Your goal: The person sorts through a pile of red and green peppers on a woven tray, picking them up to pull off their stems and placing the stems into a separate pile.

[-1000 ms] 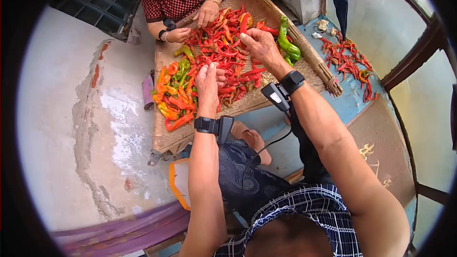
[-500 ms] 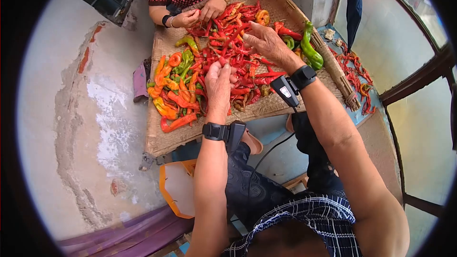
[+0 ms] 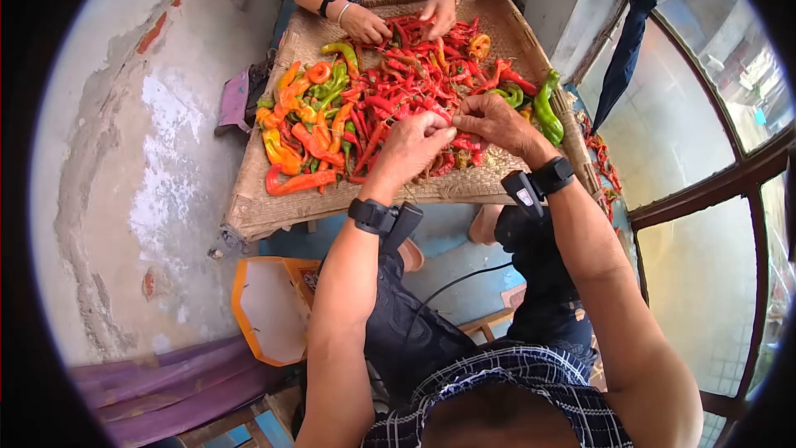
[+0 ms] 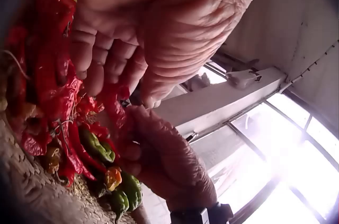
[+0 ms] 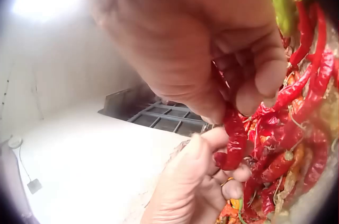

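My left hand (image 3: 412, 147) and right hand (image 3: 504, 124) meet over the near part of a woven tray (image 3: 340, 205). Between them is a red chili pepper (image 5: 236, 142), which the fingers of both hands pinch. In the right wrist view its lower end lies against the left hand's thumb and fingers, while the right hand grips higher up. Beneath the hands spreads a pile of red chili peppers (image 3: 406, 75), some of them wrinkled. Orange peppers (image 3: 290, 99) with some green ones lie to the left; a large green pepper (image 3: 547, 109) rests near the tray's right edge.
Across the tray, another person's hands (image 3: 365, 25) work among the red peppers. A worn wall (image 3: 166, 166) stands on the left, and framed window panes (image 3: 696, 249) on the right. More red peppers (image 3: 605, 170) lie beyond the tray's right side. An orange-edged container (image 3: 274, 315) is below.
My hands have come together; the right, apart with fingers spread half a second ago, now pinches a red chili pepper with the left. The other person's hands have moved apart. The head view has shifted.
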